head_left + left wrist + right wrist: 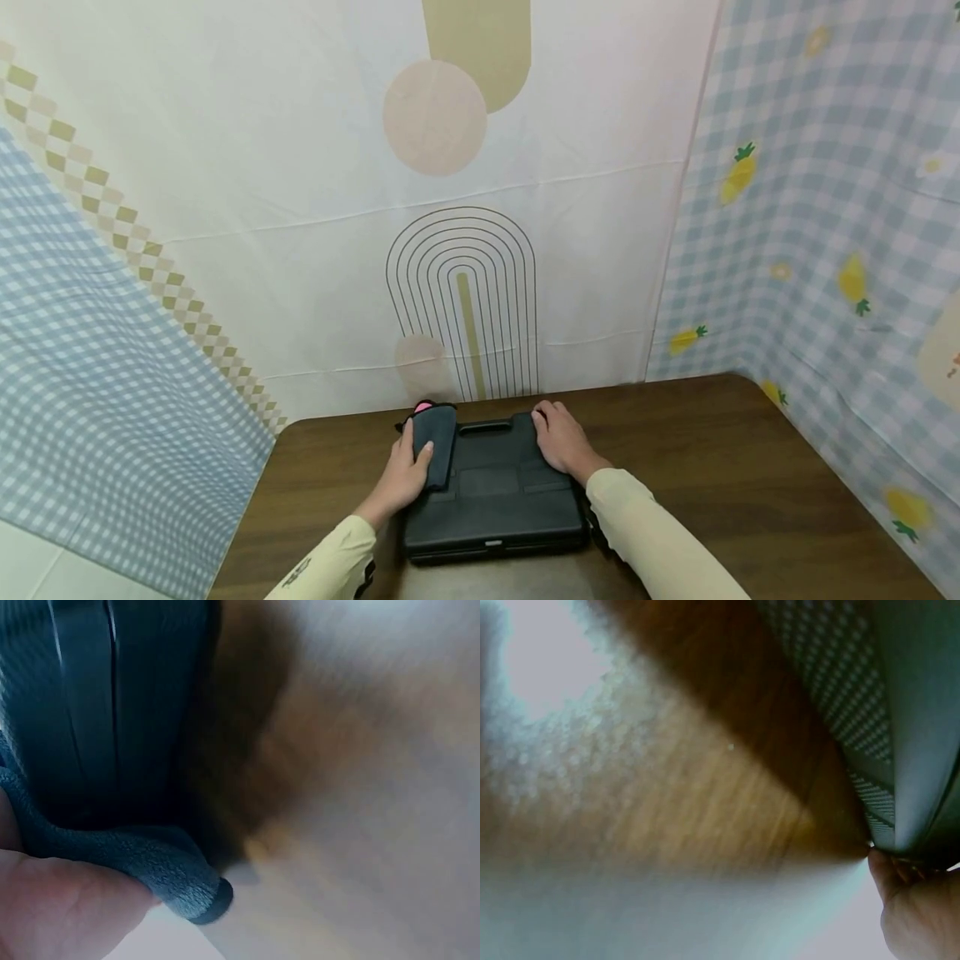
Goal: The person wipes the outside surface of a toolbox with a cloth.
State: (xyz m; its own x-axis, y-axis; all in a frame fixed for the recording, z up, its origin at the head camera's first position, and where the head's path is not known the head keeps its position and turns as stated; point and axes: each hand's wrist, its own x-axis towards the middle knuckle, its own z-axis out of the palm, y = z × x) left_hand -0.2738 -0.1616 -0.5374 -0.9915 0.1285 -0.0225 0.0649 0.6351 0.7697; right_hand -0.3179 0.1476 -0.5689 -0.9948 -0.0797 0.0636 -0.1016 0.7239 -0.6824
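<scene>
A black hard plastic case (517, 512) lies flat on the table, its handle at the far side and a small latch at the near edge. Over its left part, my left hand (403, 477) grips a dark grey-blue cloth (437, 433) with black edging; a bit of pink shows at the cloth's far end. The left wrist view shows the cloth's fuzzy fold (150, 859) pressed against the case's ribbed side (90, 712). My right hand (561, 437) holds the case at its far right corner, fingers bent over the edge. Its textured side (840, 682) shows in the right wrist view.
The brown wooden table (720, 475) extends on both sides of the case. A white patterned curtain (315, 292) hangs along its back edge. Blue checked cloths hang at left (150, 400) and right (810, 333).
</scene>
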